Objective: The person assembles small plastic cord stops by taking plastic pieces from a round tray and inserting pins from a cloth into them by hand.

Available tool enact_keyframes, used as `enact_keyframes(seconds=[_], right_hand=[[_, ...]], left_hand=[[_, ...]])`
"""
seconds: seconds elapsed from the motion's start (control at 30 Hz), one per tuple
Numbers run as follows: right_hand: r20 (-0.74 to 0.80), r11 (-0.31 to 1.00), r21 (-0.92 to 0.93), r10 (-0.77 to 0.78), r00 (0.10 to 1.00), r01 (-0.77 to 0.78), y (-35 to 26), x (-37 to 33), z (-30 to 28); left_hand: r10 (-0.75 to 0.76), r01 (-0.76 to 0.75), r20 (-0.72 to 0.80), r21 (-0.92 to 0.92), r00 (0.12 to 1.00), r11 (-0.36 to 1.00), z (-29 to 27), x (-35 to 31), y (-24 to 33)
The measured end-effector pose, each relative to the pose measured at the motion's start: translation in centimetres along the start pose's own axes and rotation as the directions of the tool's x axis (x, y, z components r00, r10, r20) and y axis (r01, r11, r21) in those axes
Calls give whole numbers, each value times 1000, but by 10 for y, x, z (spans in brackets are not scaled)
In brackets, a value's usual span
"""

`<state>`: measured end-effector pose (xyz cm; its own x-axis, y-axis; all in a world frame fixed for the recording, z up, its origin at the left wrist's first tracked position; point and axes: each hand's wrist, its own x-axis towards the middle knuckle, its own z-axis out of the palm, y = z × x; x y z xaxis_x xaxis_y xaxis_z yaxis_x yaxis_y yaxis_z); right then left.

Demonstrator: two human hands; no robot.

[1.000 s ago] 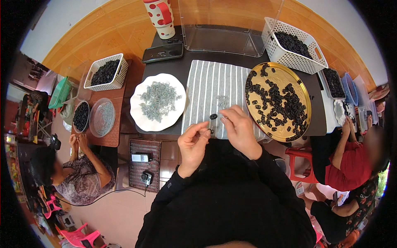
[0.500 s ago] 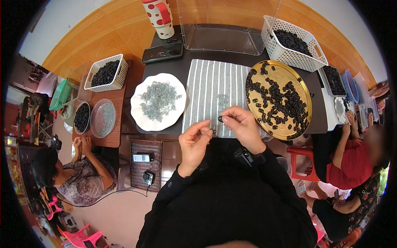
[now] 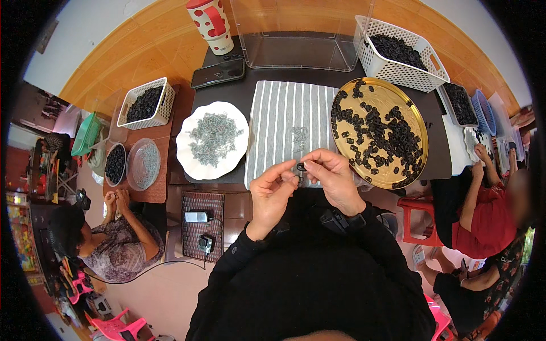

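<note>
Over the near edge of a striped grey cloth [image 3: 273, 113], both my hands meet with their fingertips almost touching. My right hand [image 3: 338, 181] pinches a small black oval plastic part [image 3: 301, 166] between thumb and forefinger. Just below it, my left hand [image 3: 270, 196] is closed in a pinch on a tiny piece, too small to make out well. A little heap of slim grey metal pieces [image 3: 300, 136] lies on the cloth beyond my fingers. To the left, a white scalloped plate [image 3: 185, 153] carries many more of these; on the right, a round gold tray [image 3: 352, 94] bears scattered black parts.
A clear plastic bin [image 3: 301, 54], a dark phone [image 3: 218, 74] and a spotted tumbler [image 3: 210, 25] stand at the back. White baskets of black parts stand far right [image 3: 435, 77] and far left [image 3: 162, 111]. Co-workers sit at both sides.
My hands have drawn closer together, bringing the black part and my left fingertips nearly into contact. The whole view has shifted slightly.
</note>
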<state>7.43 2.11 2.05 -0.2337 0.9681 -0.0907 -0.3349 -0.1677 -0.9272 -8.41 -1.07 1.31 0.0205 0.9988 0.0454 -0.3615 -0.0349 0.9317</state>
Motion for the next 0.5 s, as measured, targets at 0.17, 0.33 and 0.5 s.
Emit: enact_keyframes(seconds=[0.17, 0.33, 0.5], right_hand=[[-18, 996, -62, -72, 997, 71, 4, -1, -2], [15, 982, -124, -142, 990, 142, 3, -2, -1], [19, 977, -154, -143, 990, 144, 3, -4, 1]], left_hand=[[8, -8, -10, 1, 1000, 1000, 1, 0, -2], [2, -2, -25, -11, 1000, 1000, 3, -1, -1], [29, -29, -42, 2, 999, 1000, 4, -1, -2]])
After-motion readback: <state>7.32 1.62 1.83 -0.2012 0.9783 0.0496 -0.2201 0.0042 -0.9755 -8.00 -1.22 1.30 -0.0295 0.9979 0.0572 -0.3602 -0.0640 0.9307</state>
